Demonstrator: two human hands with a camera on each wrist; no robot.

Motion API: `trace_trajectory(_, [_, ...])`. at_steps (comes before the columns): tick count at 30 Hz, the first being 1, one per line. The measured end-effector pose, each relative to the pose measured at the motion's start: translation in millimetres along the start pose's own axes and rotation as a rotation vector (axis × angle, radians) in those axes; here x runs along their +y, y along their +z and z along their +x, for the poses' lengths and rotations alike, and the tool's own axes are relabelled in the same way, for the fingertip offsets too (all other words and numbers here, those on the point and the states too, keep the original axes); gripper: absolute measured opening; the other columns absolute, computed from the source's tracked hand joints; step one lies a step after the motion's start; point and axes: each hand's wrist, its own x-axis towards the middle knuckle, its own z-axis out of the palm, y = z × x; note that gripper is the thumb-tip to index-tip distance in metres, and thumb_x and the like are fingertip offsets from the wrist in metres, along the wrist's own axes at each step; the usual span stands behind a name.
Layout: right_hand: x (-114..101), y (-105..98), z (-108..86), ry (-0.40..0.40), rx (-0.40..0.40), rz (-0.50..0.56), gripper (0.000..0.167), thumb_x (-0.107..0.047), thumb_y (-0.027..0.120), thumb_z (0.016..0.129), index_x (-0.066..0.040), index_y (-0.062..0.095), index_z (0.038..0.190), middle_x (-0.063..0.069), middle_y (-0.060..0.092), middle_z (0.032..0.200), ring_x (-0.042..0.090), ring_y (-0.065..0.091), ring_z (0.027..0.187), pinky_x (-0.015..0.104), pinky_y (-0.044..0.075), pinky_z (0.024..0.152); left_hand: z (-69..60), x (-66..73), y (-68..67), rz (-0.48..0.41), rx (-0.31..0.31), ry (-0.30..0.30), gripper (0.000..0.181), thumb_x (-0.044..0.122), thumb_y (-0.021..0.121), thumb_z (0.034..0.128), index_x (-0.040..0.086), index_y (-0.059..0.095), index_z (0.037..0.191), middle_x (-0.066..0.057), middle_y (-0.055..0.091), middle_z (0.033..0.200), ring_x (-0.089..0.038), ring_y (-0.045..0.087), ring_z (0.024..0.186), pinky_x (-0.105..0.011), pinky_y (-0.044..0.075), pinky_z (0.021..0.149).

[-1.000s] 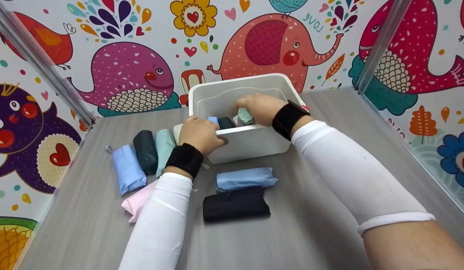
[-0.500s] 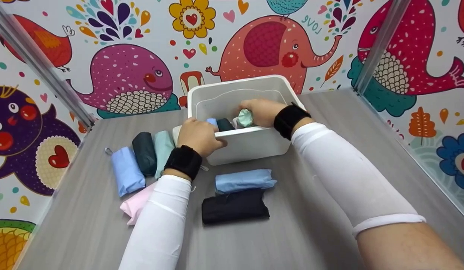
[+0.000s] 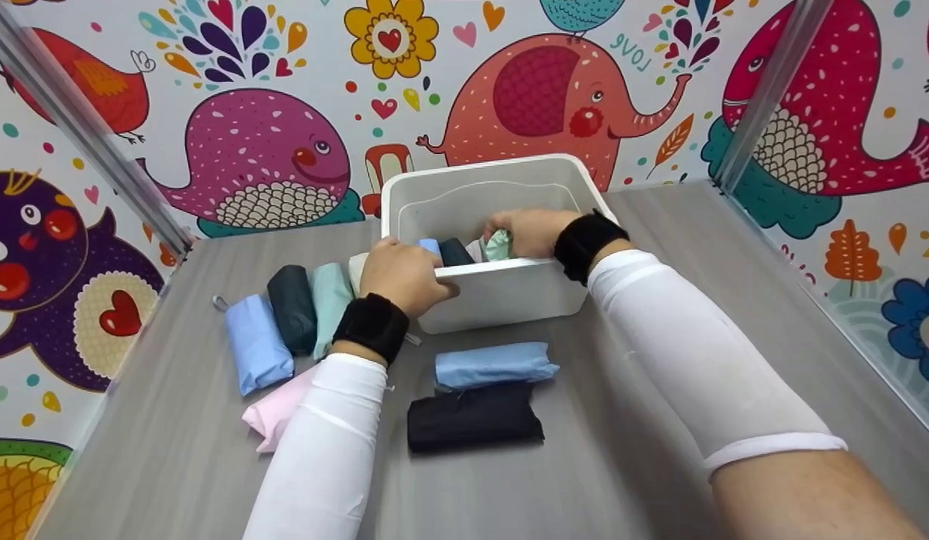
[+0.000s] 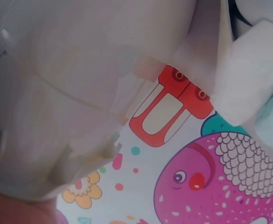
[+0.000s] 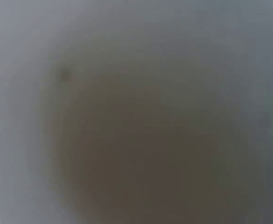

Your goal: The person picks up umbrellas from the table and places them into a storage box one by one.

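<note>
My left hand [image 3: 400, 277] grips the near left corner of a white plastic bin [image 3: 509, 296], its thumb along the front rim. Inside the bin, my right hand [image 3: 535, 231] holds a mint green folded umbrella [image 3: 498, 245] by its upper part; the lower end is hidden behind the front wall. To its left in the bin show the tops of a blue umbrella [image 3: 430, 246], a dark green umbrella [image 3: 455, 253] and something pale. The left wrist view shows the bin wall [image 4: 80, 70] close up. In the right wrist view everything is blurred.
Left of the bin lie blue [image 3: 259, 343], dark green [image 3: 292, 309], mint [image 3: 331, 304] and pink [image 3: 278, 406] umbrellas, with a cream one [image 3: 356, 268] partly behind my left hand. A light blue umbrella [image 3: 495, 365] and a black umbrella [image 3: 474, 418] lie in front. Patterned walls surround the table [image 3: 584, 480].
My right hand has sunk a little lower into the bin with the mint green umbrella. My left hand stays on the rim, and the umbrellas on the table have not moved.
</note>
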Motion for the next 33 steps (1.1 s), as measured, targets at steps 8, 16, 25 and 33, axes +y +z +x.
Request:
trace_trajectory(8, [1.7, 0.9, -1.5, 0.02, -0.026, 0.07, 0.051, 0.004, 0.058, 0.086, -0.018, 0.063, 0.132, 0.016, 0.064, 0.12, 0.03, 0.056, 0.107, 0.03, 0.043, 0.079, 0.6, 1.7, -0.4, 0.007, -0.002, -0.001, 0.035, 0.048, 0.077, 0.0904, 0.014, 0.082, 0.091, -0.002, 0.073, 0.07, -0.023, 0.068, 0.086, -0.044, 0.043, 0.108])
trace_trajectory(16, [2.2, -0.6, -0.7, 0.036, -0.057, 0.055, 0.051, 0.002, 0.056, 0.087, -0.019, 0.065, 0.133, 0.018, 0.063, 0.12, 0.029, 0.056, 0.104, 0.029, 0.044, 0.074, 1.1, 0.1, -0.2, 0.016, 0.003, 0.007, 0.035, 0.049, 0.076, 0.0904, 0.015, 0.083, 0.09, -0.001, 0.073, 0.07, -0.023, 0.068, 0.086, -0.044, 0.044, 0.105])
trace_trajectory(25, [1.1, -1.5, -2.4, 0.028, -0.081, 0.016, 0.053, -0.001, 0.054, 0.09, -0.022, 0.069, 0.136, 0.016, 0.066, 0.125, 0.028, 0.056, 0.111, 0.03, 0.045, 0.08, 0.2, -0.7, 0.4, 0.016, 0.028, 0.017, 0.033, 0.047, 0.078, 0.0886, 0.015, 0.081, 0.083, -0.001, 0.073, 0.068, -0.023, 0.07, 0.082, -0.043, 0.044, 0.1])
trace_trajectory(33, [0.7, -0.7, -3.1, 0.037, -0.079, 0.035, 0.057, 0.001, 0.049, 0.088, -0.024, 0.071, 0.135, 0.014, 0.068, 0.114, 0.027, 0.057, 0.107, 0.03, 0.046, 0.079, 1.8, -1.7, 3.2, 0.002, 0.021, 0.0, 0.034, 0.049, 0.079, 0.0885, 0.015, 0.082, 0.083, -0.001, 0.071, 0.066, -0.022, 0.068, 0.082, -0.044, 0.043, 0.102])
